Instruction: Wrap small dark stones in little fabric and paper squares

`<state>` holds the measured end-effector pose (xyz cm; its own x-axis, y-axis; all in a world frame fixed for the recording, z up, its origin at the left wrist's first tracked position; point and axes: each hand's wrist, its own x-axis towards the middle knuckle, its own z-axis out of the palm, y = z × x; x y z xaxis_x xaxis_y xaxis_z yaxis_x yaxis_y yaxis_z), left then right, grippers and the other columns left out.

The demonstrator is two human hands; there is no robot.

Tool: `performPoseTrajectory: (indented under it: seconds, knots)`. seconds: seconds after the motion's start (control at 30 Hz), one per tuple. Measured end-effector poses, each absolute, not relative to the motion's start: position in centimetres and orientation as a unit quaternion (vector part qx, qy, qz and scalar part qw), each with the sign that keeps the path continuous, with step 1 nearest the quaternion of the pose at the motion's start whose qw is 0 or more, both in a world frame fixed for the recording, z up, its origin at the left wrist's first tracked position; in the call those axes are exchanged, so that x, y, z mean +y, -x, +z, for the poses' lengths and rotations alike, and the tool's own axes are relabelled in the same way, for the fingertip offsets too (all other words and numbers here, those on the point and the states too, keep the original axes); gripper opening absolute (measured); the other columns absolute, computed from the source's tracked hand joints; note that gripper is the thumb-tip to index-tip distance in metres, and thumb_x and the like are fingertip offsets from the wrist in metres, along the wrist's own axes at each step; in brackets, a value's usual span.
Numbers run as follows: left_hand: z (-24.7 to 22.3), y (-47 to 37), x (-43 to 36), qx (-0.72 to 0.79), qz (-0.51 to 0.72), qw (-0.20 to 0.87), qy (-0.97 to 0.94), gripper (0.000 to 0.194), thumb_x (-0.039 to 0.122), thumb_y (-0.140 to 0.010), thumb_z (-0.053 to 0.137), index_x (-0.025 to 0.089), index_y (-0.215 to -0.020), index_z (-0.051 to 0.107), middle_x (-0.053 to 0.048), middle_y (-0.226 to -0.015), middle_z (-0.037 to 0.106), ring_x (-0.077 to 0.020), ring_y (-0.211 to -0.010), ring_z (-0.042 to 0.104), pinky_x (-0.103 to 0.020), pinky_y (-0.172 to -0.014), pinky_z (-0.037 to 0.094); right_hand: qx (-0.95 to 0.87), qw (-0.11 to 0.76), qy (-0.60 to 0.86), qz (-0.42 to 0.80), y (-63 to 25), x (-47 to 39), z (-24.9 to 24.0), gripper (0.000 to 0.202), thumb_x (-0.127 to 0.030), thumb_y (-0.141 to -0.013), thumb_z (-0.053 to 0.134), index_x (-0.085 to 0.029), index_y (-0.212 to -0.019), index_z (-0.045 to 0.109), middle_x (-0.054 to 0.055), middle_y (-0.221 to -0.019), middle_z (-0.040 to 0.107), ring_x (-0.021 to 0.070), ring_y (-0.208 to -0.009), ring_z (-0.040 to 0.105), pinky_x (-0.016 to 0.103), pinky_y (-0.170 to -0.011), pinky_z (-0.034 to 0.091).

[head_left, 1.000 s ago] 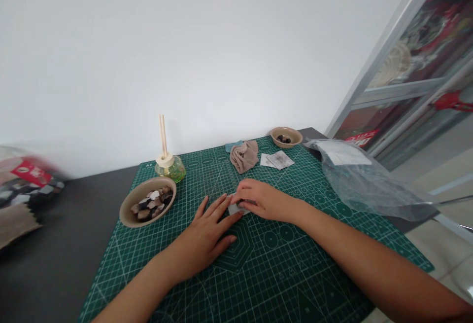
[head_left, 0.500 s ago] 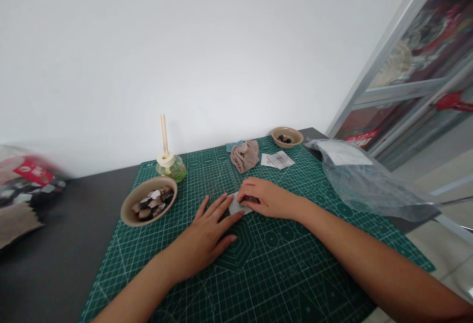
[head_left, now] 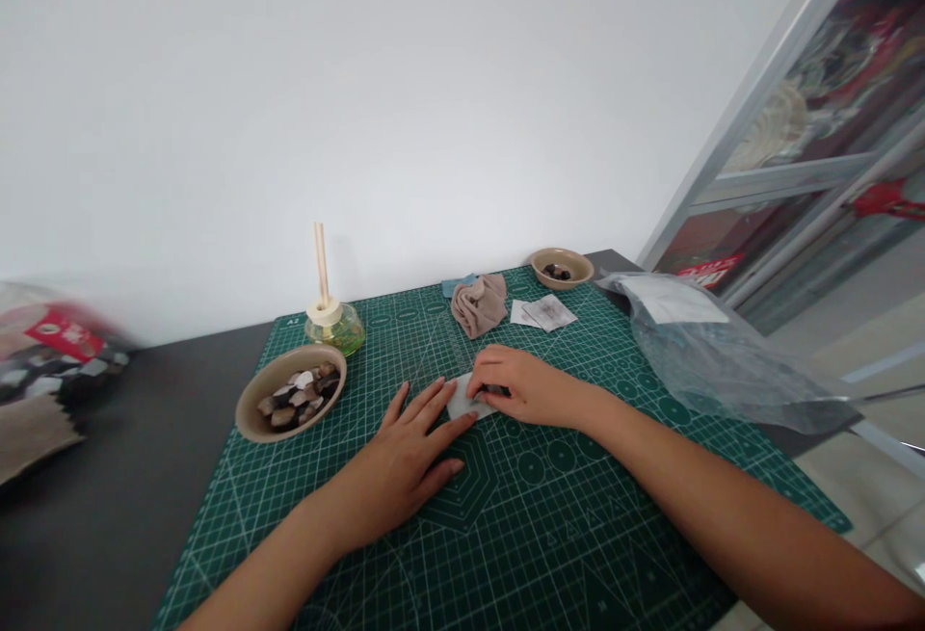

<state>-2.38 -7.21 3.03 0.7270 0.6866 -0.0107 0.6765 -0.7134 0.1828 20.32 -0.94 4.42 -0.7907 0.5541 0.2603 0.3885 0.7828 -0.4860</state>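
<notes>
On my feed: mat (head_left: 535, 559) on the surface (head_left: 108, 496). Left on the mat, bowl (head_left: 251, 407) with stones (head_left: 298, 395) in it; bottle (head_left: 341, 332) just behind, sticks (head_left: 322, 260) standing in its neck. Mid-mat, small sheet (head_left: 460, 407): my left grip (head_left: 405, 458) at its left side, right grip (head_left: 531, 386) over its right. Far, beyond both: cloth (head_left: 478, 307), second cloth (head_left: 455, 286) behind it; overlapping sheets (head_left: 550, 313) to its right, then second bowl (head_left: 539, 272). Plastic bag (head_left: 708, 371) along mat's right edge. Far left on the surface, another bag (head_left: 62, 361). Wall (head_left: 462, 111) behind everything.
</notes>
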Motion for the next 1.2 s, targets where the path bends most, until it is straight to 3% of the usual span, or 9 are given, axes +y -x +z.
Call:
performPoseTrajectory:
  seconds: [1.2]
  knots:
    - [3.01, 2.41, -7.17, 0.368, 0.026, 0.085, -0.925, 0.046, 0.031, -0.097, 0.044, 0.032, -0.141, 0.032, -0.006, -0.154, 0.018, -0.0257, -0.141, 0.011, -0.057, -0.11, 0.012, -0.921, 0.203, 0.245, 0.227, -20.04, -1.18, 4.56, 0.016, -0.006, -0.081, 0.056, -0.015, -0.091, 0.065, 0.006, -0.092, 0.06, 0.0163, -0.087, 0.056, 0.029, -0.081, 0.045]
